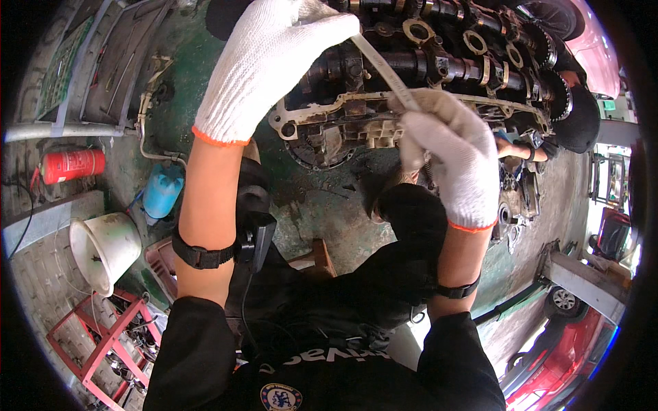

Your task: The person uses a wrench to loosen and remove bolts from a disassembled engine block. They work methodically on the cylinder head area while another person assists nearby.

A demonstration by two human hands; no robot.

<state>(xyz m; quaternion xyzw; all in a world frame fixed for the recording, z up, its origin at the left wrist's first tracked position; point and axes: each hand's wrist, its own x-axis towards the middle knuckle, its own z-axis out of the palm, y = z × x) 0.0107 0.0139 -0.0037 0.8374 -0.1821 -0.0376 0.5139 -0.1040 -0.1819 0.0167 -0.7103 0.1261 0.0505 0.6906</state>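
A flat steel wrench [384,68] slants between my two hands, its ends hidden by the gloves. My left hand [274,58], in a white knit glove with an orange cuff, closes on the upper end. Around the lower end curl the fingers of my right hand [449,147], gloved the same way. Both hands are above the near side of an oily car engine [384,103], whose camshafts [394,68], bearing rings and toothed sprockets [563,96] lie exposed. Part of the engine's near edge is covered by my right hand.
At the right, a co-worker in a dark cap [581,116] reaches a hand [510,147] toward engine parts. To the left are a red fire extinguisher [72,166], a blue jug [163,192], a white bucket [116,246] and a red metal frame [89,342]. A red car [562,356] stands lower right.
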